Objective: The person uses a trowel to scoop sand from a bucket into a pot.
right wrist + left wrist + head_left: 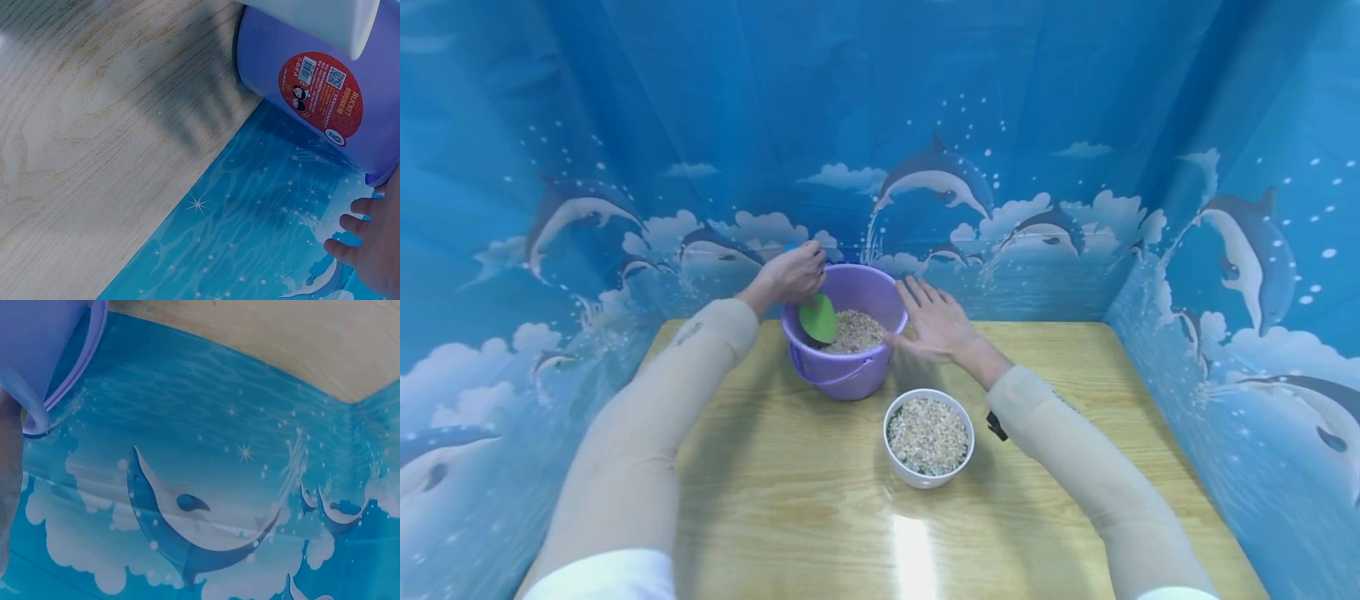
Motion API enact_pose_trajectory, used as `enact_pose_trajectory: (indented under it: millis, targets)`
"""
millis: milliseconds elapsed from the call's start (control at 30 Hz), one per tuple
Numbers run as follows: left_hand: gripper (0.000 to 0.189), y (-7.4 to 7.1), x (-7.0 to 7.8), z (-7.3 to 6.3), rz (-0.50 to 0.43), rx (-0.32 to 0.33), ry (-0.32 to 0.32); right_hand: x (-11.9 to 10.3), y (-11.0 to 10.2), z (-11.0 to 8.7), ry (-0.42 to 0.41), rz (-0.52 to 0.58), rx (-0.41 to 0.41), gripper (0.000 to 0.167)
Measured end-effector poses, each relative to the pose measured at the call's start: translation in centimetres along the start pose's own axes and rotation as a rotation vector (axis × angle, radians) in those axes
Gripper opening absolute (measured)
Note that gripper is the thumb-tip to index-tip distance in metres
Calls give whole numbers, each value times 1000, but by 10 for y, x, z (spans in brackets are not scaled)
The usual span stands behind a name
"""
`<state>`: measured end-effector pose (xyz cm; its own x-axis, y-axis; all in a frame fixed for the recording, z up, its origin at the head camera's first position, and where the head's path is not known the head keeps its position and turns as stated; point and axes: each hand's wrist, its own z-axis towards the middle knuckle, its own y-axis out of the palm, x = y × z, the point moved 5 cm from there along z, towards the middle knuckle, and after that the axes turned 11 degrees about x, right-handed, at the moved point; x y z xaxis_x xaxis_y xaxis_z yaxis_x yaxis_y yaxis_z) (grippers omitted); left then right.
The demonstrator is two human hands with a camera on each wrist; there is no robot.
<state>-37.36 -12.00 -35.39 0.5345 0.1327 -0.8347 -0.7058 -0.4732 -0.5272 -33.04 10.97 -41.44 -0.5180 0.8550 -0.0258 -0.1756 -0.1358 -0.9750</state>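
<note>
Green against purple, the scoop slants down from the curled fingers of the left hand, which grip its upper end; that end is hidden behind the hand. Its broad blade lies just below those fingers, inside the left part of the bucket, with its lower edge at the grain. Whether the blade has sunk into the grain is hard to tell. The left hand itself sits above the far left rim.

Across the opening, the right hand holds nothing; its fingers are straight and spread, pointing far and left beside the bucket's right rim. Its thumb reaches toward the rim and appears to touch it. The scoop lies to the left of these fingers, well apart from them.

On the near side, the bucket's handle hangs lowered against the outer wall. A round red label shows on the bucket in the right wrist view. Nearer and to the right stands a white bowl, filled with pale grains, upright on the wooden table. Beyond rises a blue curtain printed with dolphins.
</note>
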Motion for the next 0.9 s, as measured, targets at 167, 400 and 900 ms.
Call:
enact_pose_trajectory:
  millis: [167, 400, 900]
  targets:
    - [71, 1, 5, 3, 7, 7, 3, 0, 0, 0, -1, 8, 3, 104]
    - [68, 6, 15, 8, -13, 33, 29, 0, 0, 0, -2, 3, 0, 106]
    - [66, 4, 39, 23, -173, 80, 78, -1, 1, 1, 12, 9, -7, 105]
